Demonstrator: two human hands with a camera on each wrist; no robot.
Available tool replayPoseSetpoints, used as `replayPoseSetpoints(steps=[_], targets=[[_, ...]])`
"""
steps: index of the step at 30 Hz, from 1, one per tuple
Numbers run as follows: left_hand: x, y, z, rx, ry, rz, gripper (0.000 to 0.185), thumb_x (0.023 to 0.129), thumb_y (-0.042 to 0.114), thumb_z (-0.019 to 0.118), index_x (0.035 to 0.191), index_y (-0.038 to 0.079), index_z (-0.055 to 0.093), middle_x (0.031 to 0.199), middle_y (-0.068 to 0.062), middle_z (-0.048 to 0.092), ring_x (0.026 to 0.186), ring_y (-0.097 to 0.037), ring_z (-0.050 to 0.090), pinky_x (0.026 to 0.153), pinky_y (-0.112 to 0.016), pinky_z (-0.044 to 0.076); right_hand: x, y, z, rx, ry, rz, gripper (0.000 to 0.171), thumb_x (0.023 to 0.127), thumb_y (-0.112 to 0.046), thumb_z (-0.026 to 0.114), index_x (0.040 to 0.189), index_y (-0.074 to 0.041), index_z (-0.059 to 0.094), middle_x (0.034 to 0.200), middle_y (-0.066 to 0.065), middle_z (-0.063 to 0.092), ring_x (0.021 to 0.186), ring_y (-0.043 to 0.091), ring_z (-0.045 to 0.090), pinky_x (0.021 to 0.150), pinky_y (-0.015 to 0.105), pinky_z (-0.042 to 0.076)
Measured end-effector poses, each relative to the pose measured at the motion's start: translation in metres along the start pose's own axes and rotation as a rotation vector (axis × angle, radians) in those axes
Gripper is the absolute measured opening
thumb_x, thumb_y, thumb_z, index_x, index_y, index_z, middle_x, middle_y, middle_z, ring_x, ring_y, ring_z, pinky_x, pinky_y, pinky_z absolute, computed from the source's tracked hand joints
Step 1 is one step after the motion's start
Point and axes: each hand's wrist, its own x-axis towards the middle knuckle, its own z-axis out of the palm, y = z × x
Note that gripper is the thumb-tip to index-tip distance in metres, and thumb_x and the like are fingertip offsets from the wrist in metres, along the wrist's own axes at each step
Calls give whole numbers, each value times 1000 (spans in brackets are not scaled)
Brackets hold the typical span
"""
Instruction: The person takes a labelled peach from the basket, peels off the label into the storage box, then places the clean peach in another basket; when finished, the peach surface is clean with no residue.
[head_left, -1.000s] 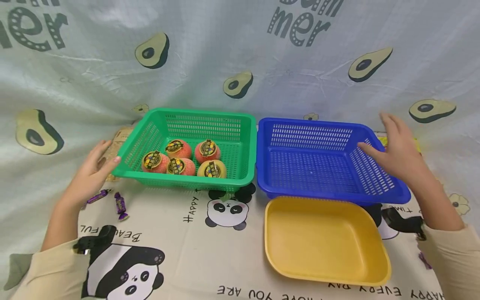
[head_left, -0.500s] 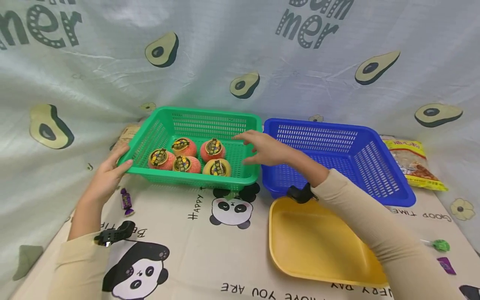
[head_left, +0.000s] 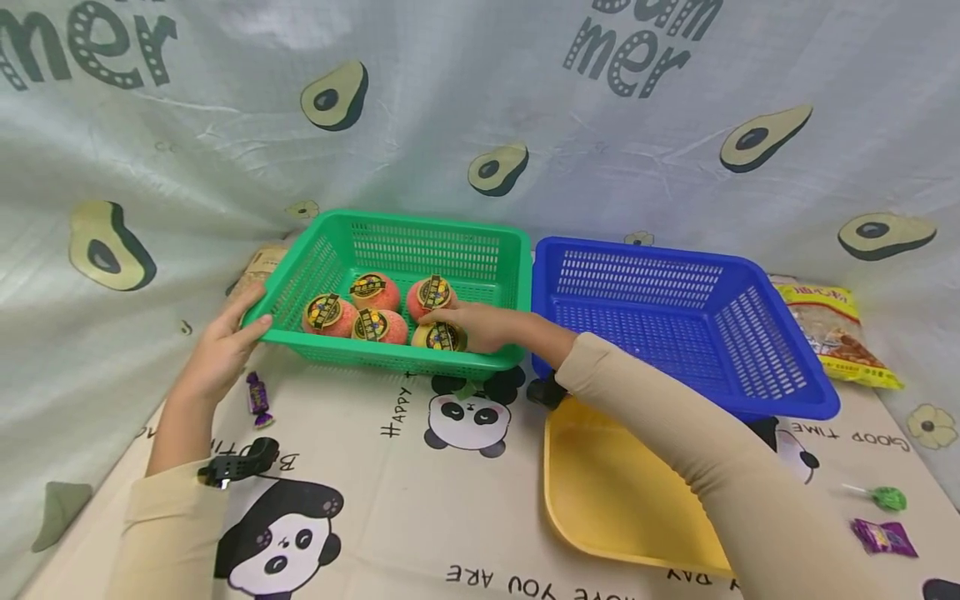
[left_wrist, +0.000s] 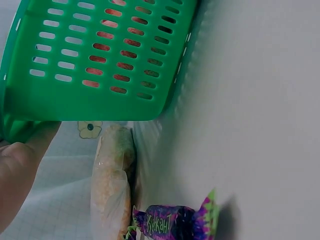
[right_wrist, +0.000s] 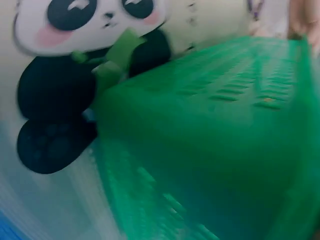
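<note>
A panda-print tablecloth (head_left: pixel 390 500) spreads in front of the green slotted basket (head_left: pixel 337 342); an avocado-print curtain (head_left: pixel 420 108) hangs behind it, a blue basket (head_left: pixel 622 321) just beside its right edge. Its long axis runs left to right. The left hand (head_left: pixel 221 342) pinches its left rim. Inside its front right part, the right hand's (head_left: pixel 487 325) fingers bend over a yellow fruit (head_left: pixel 422 335), label (head_left: pixel 444 337) up; whether they grip, I cannot tell.

"Крокант" on purple candy (left_wrist: pixel 170 221), "GOOD TIME" on tablecloth (head_left: pixel 405 517), "mer" on curtain (head_left: pixel 420 125)
</note>
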Motion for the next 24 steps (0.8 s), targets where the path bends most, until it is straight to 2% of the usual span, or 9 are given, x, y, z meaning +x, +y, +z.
replayPoseSetpoints(steps=[8, 14, 18, 21, 24], targets=[[1, 1, 1, -29, -6, -11, 61, 100, 4, 42, 145, -12, 3, 154, -20, -11, 140, -19, 4, 98, -9, 28, 8, 8, 9, 38, 31, -23, 61, 87, 2, 65, 142, -8, 39, 135, 21, 44, 124, 33, 43, 97, 37, 43], [2, 0, 2, -7, -10, -23, 61, 100, 3, 42, 145, -11, 4, 155, -20, -10, 141, -20, 4, 97, -8, 30, 3, 9, 9, 9, 76, 2, 62, 84, 1, 69, 138, -8, 42, 129, 19, 48, 117, 31, 49, 95, 36, 45], [3, -1, 1, 7, -16, -26, 61, 100, 4, 43, 146, -10, 5, 155, -20, -10, 138, -21, 13, 93, -6, 33, -7, 5, 2, -20, 153, 22, 67, 80, -3, 74, 138, -10, 42, 122, 16, 54, 110, 29, 50, 90, 34, 47], [3, 0, 0, 11, -17, -27, 62, 100, 6, 45, 146, -9, 7, 155, -18, -8, 137, -21, 17, 91, -5, 34, -20, 0, -6, 5, 238, 64, 74, 75, -9, 78, 139, -12, 42, 120, 15, 54, 107, 28, 48, 84, 35, 49], [1, 1, -3, 34, -12, -35, 63, 100, 9, 46, 147, -8, 8, 156, -15, -6, 139, -19, 14, 92, -6, 33, -37, -6, -12, 58, 332, 110, 80, 71, -10, 82, 140, -14, 42, 121, 13, 52, 108, 27, 46, 82, 35, 50]])
